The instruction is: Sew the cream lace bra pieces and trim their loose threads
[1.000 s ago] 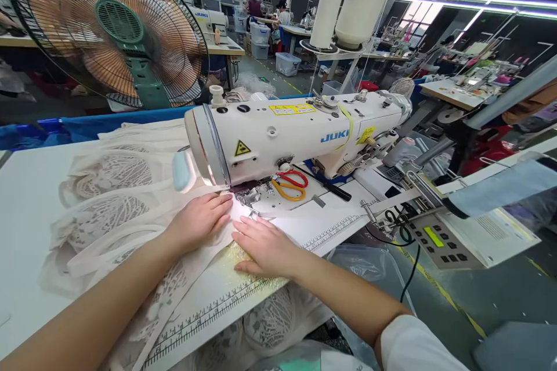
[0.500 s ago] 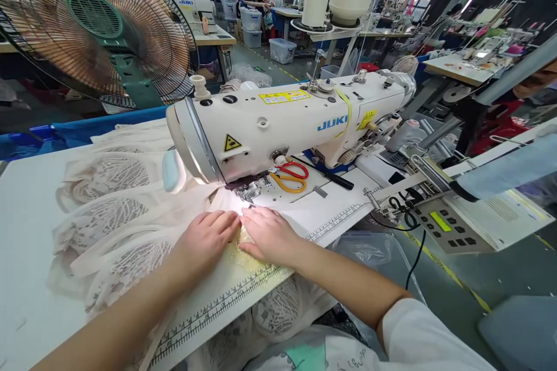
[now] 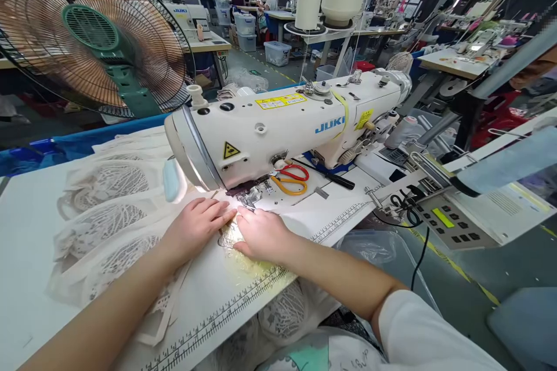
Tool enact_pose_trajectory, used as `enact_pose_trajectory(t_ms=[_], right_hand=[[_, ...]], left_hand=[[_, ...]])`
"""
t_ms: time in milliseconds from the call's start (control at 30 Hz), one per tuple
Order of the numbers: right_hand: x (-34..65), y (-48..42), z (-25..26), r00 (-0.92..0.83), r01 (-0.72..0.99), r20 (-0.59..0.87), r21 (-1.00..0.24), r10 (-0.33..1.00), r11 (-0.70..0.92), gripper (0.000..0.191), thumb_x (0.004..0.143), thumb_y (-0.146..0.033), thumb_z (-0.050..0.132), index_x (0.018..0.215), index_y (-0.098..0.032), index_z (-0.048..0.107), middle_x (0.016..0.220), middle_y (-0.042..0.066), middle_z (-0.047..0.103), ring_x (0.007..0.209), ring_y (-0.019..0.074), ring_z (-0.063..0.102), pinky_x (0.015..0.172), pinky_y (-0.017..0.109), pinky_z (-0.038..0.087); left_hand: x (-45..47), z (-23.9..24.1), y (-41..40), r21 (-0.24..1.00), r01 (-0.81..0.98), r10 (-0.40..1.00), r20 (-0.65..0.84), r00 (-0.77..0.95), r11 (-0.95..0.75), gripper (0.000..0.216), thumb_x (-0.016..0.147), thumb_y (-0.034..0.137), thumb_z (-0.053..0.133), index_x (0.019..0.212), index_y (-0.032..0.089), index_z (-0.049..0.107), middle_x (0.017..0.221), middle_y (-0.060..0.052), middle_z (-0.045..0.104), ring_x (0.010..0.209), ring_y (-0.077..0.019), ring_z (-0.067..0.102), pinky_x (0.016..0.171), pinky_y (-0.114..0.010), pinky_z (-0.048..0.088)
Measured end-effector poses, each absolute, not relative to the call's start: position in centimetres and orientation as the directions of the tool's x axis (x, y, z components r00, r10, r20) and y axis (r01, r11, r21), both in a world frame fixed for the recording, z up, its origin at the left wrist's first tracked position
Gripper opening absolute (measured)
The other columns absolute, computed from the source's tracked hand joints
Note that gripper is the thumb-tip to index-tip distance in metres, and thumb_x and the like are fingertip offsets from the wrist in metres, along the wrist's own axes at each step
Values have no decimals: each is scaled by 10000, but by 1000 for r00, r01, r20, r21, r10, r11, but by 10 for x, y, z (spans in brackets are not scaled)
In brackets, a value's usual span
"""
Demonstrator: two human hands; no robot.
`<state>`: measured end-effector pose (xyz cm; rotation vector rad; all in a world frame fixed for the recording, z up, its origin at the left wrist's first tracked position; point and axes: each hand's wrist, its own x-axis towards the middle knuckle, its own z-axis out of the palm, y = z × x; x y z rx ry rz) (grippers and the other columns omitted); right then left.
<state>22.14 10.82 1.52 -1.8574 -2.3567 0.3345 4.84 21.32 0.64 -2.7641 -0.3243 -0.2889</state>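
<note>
My left hand (image 3: 198, 223) lies on pale sheer fabric in front of the sewing machine's needle area, its fingers stretched out and the index finger reaching toward the presser foot (image 3: 250, 197). Close to its right, my right hand (image 3: 263, 235) bends over a pale lace piece (image 3: 231, 234), thumb and fingers closed at its edge; the exact grip is partly hidden. Under that hand, a yellowish shiny patch (image 3: 252, 266) covers part of the table. White lace garment pieces (image 3: 115, 182) lie in overlapping rows left of my left hand.
The white JUKI sewing machine (image 3: 278, 127) stands over the table. Scissors with red and orange handles (image 3: 292, 179) and a black-handled tool (image 3: 339, 180) lie beneath its arm. A printed ruler (image 3: 226, 319) follows the front edge. A fan (image 3: 93, 29) and a control panel (image 3: 452, 226) flank the table.
My left hand has shifted slightly left and up, with its fingers more spread, uncovering more of the lace between the hands. My right hand stays near the presser foot.
</note>
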Motion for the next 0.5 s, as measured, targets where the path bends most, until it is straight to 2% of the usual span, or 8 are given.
enact_pose_trajectory(t_ms=[133,233,300,367,433,500], right_hand=[[223,105,14,-251,937,16,-246,968,248,490,835,-460,607,1168,-100,590,1383,136,488,1021,246,599,846,349,522],[231,85,20,-337,879,84,-329,938,345,403,840,-409,611,1112,-111,609,1357,135,517,1044,266,599,844,371,516],[238,62,27,-482,738,145,-464,864,490,375,853,-397,595,1105,-120,606,1311,122,564,1080,239,595,891,340,492],[247,36,31,-674,487,188,-613,714,622,342,868,-380,572,1118,-148,599,1220,73,634,1059,161,612,913,242,463],[256,14,29,-829,317,121,-703,546,637,261,889,-319,539,1094,-176,616,1086,26,698,929,104,651,823,162,467],[264,-1,17,-860,410,-94,-713,502,569,235,894,-302,528,1036,-163,654,964,43,726,842,131,668,739,183,481]], left_hand=[[48,9,219,-318,261,196,221,955,-911,419,929,157,291,1117,231,658,1072,-89,707,979,-246,627,843,-405,475],[49,9,225,-277,293,246,194,950,-915,425,926,165,288,1138,233,650,1070,-105,703,1008,-252,615,851,-407,477],[51,9,227,-234,335,305,158,939,-912,449,913,149,274,1143,235,649,1069,-119,698,1030,-262,603,871,-430,470],[54,13,224,-188,422,406,121,906,-887,477,888,126,264,1143,242,650,1109,-130,678,1065,-281,581,896,-465,452],[57,22,213,-151,523,513,107,852,-839,471,871,143,277,1144,245,646,1190,-138,633,1118,-304,545,903,-482,440],[57,36,193,-127,619,610,102,786,-775,428,875,208,288,1066,211,672,1181,-155,618,1083,-317,552,829,-449,466]])
